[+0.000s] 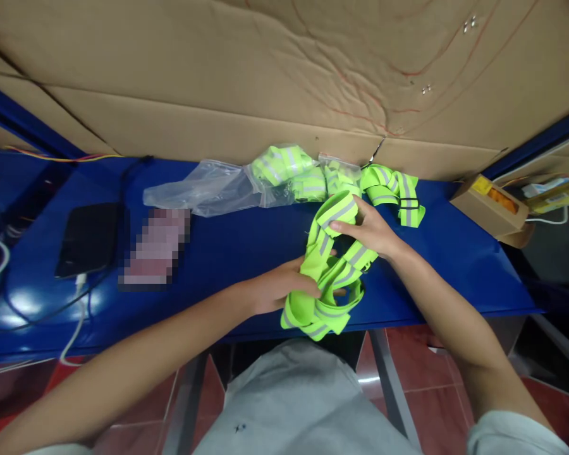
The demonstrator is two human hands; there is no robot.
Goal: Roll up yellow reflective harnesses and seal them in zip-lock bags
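A bundle of neon-yellow reflective straps (320,253) with silver stripes hangs in loops between my two hands, over the front part of the blue table. My left hand (289,284) is closed around the lower left of the bundle, its fingers partly hidden behind the strap. My right hand (367,229) grips the upper loop, thumb lying across the front. A small dark buckle (367,266) shows on the strap below my right hand. Behind it lie a loose reflective strap (391,186) and clear plastic bags (284,174) with more such straps inside.
A blue table (227,246) backs onto a cardboard panel (194,114). On the left lie a black phone (89,239) with a white cable (78,322) and a blurred-out pinkish item (157,246). At right stands a small cardboard box (490,208).
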